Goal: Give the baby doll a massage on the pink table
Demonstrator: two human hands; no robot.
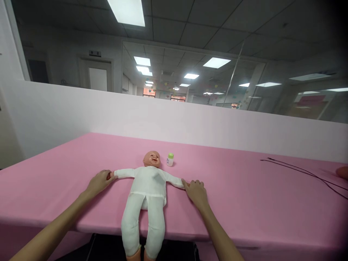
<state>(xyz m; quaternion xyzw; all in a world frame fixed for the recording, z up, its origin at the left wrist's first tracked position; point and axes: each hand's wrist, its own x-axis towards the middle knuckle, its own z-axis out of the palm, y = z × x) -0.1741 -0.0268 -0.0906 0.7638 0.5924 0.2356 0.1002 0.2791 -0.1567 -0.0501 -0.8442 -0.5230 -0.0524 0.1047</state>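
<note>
A baby doll [149,183] in a white cloth suit lies on its back on the pink table, its arms spread and its legs hanging over the front edge. My left hand [100,181] is closed around the doll's hand on the left side of the view. On the other side, my right hand [196,193] grips the end of the doll's white sleeve, and the doll's hand there is hidden. A small bottle with a green cap [170,160] stands upright beside the doll's head, touched by neither hand.
Thin black cables [301,171] lie across the right part of the pink tabletop [239,203]. A rounded brownish object [342,172] shows at the right edge. A low white wall [174,121] with glass above it borders the back of the table.
</note>
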